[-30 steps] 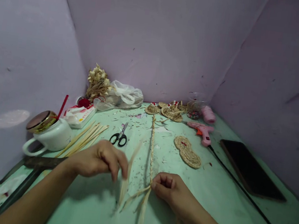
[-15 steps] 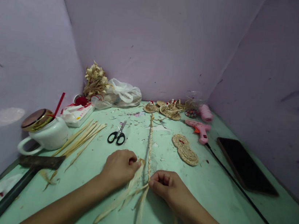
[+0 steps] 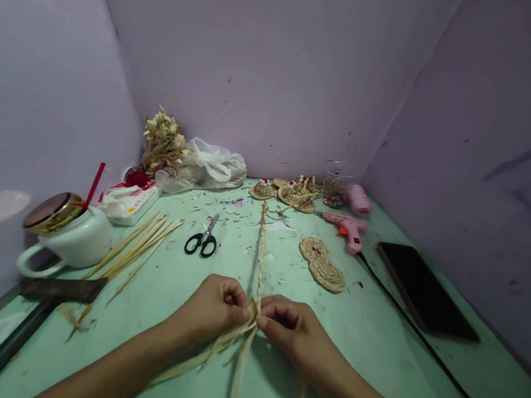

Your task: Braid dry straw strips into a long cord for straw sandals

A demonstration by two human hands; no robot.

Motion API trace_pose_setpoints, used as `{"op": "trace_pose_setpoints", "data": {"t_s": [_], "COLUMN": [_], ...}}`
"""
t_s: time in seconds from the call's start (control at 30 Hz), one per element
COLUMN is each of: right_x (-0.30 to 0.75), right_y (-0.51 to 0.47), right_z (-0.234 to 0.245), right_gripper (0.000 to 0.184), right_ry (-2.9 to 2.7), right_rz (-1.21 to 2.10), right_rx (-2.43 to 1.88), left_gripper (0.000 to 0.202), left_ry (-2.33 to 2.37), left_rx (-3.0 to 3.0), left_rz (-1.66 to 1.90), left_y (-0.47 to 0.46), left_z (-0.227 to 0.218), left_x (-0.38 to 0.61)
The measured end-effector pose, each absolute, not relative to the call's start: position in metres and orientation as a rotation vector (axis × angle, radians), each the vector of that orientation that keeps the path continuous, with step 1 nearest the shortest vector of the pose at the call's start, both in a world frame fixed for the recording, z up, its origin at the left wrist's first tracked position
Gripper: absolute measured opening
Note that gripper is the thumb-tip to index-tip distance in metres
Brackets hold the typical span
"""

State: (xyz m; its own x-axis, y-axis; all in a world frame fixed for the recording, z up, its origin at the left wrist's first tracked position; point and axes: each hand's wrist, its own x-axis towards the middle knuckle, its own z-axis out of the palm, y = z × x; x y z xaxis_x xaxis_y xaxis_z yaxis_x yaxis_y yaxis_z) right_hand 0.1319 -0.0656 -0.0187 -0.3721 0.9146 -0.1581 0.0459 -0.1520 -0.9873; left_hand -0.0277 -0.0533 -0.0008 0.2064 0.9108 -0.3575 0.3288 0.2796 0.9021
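We have a scuffed, pale green tabletop [image 3: 149, 301] before us. Our right hand [image 3: 297, 327] pinches the near end of a long, thin, straw-coloured fibre braid [image 3: 261, 251], which stretches away from us. Our left hand [image 3: 215, 306] pinches a flat, pale dried-fibre strip [image 3: 252, 307] beside that end. Black-handled metal scissors [image 3: 202, 240] lie left of the braid.

I can read no lettering: the print on the box [image 3: 141, 205] at my eleven o'clock is too small.
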Motion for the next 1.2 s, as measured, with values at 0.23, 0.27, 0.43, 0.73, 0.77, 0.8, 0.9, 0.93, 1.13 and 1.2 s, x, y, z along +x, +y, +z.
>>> {"op": "trace_pose_setpoints", "data": {"t_s": [0.23,0.27,0.43,0.73,0.77,0.8,0.9,0.93,1.13,1.2], "right_x": [0.131,0.131,0.131,0.13,0.131,0.131,0.131,0.131,0.129,0.128], "right_y": [-0.065,-0.065,-0.067,-0.068,-0.068,-0.068,-0.067,-0.067,-0.068,-0.068], "right_z": [-0.017,-0.016,-0.016,-0.015,-0.015,-0.015,-0.015,-0.014,-0.012,-0.012], "right_gripper": [0.02,0.02,0.015,0.014,0.014,0.014,0.013,0.013,0.014,0.014], "right_ry": [-1.41,-1.42,-1.447,-1.391,-1.392,-1.393,-1.401,-1.404,-1.377,-1.366], "right_rz": [1.66,1.646,1.561,1.562,1.563,1.567,1.575,1.578,1.567,1.568], "right_rx": [-1.106,-1.104,-1.183,-1.276,-1.271,-1.262,-1.22,-1.213,-1.255,-1.258], "left_gripper": [0.019,0.018,0.009,0.012,0.01,0.01,0.011,0.009,0.002,0.002], "left_ry": [1.395,1.408,1.363,1.353,1.334,1.304,1.248,1.258,1.35,1.375], "left_rx": [1.411,1.43,1.388,1.186,1.186,1.191,1.235,1.247,1.105,1.085], "left_rz": [0.704,0.697,0.698,0.659,0.662,0.67,0.709,0.716,0.752,0.775], "left_y": [-0.059,-0.059,-0.059,-0.059,-0.059,-0.058,-0.057,-0.057,-0.058,-0.06], "left_z": [-0.021,-0.023,-0.017,-0.007,-0.007,-0.008,-0.009,-0.009,-0.009,-0.01], "left_x": [-0.022,-0.022,-0.02,-0.017,-0.017,-0.017,-0.018,-0.018,-0.013,-0.011]}}
